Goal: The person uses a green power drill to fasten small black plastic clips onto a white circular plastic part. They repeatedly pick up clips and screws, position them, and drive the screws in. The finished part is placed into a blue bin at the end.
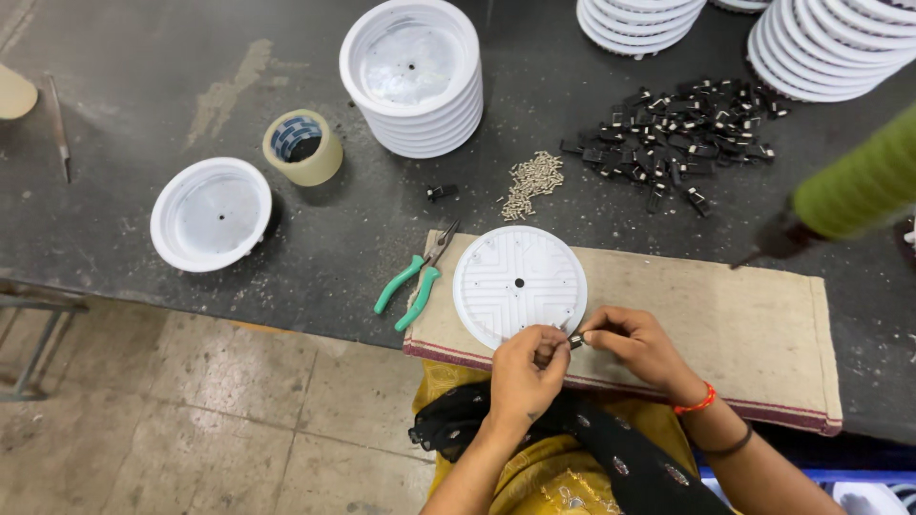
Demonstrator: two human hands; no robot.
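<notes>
Dark workbench: both hands (pixel 572 355) pinch a small black clip (pixel 576 339).

White ribbed disc (pixel 518 283) (flat) on mat (pixel 754 324)

Matt white plastic disc (pixel 518 284) lying on coarse beige cloth mat (pixel 744 324), rough dark tabletop (pixel 143 86) showing scuffed at 10 o'clock, pliers (pixel 416 281) wearing smooth green rubbery grips, glossy tape roll (pixel 302 147) sitting beyond.

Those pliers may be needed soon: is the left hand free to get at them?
Probably yes: the green-handled pliers lie uncovered left of the white disc, near the left hand, though its fingers pinch a small part.
</notes>
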